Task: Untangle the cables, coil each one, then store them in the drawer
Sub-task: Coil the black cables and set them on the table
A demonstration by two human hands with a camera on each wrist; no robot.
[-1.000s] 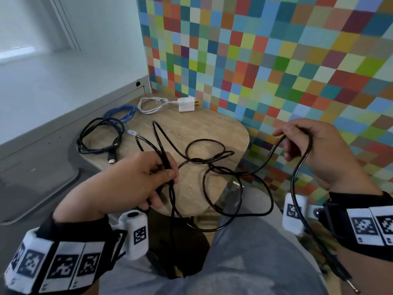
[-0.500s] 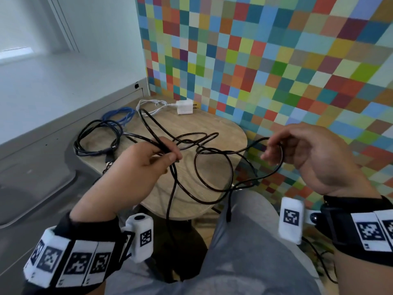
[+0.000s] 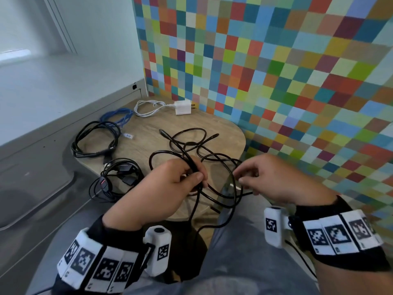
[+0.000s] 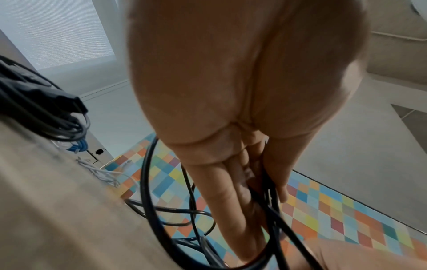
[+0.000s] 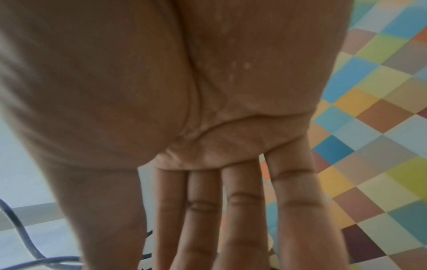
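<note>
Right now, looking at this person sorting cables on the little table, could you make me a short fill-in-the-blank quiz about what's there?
1. The left hand grips loops of a ____ cable.
2. The white charger lies at the table's far edge, by the ____ wall.
3. The blue cable lies coiled to the ____ of the white cable.
4. The right hand pinches the ____ cable the left hand holds.

Missing words: black; checkered; left; same

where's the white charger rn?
Head view: the white charger lies at the far edge of the wooden table, against the checkered wall, its white cord coiled beside it, next to the blue cable.
</note>
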